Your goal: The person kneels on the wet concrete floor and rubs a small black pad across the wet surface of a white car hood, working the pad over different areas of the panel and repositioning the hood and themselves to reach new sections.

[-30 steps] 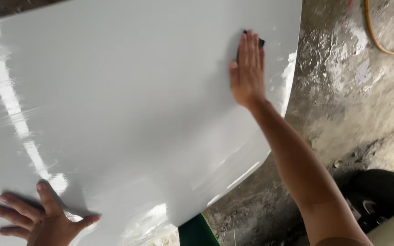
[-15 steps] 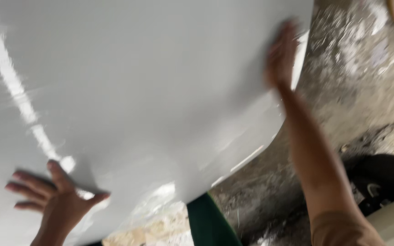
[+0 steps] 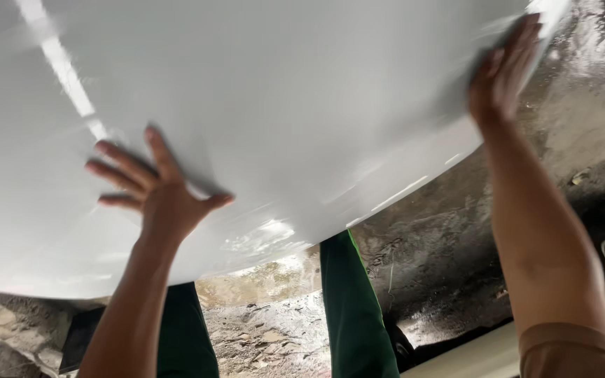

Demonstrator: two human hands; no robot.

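— Why is the left hand (image 3: pixel 159 189) spread so wide on the white panel (image 3: pixel 281 105)?

— Flat palm, fingers fanned: it looks like a brace, steadying the big glossy sheet, with no grip closed on anything.

— And the right hand (image 3: pixel 504 70)?

— Pressed flat near the panel's far curved edge, fingers together. Whether something sits under that palm I cannot tell (that part is blurred).

— Where does the panel lie?

— It fills most of the view, tilted above the wet concrete floor (image 3: pixel 582 119), over the person's green trouser legs (image 3: pixel 351 308). Its support is out of sight.
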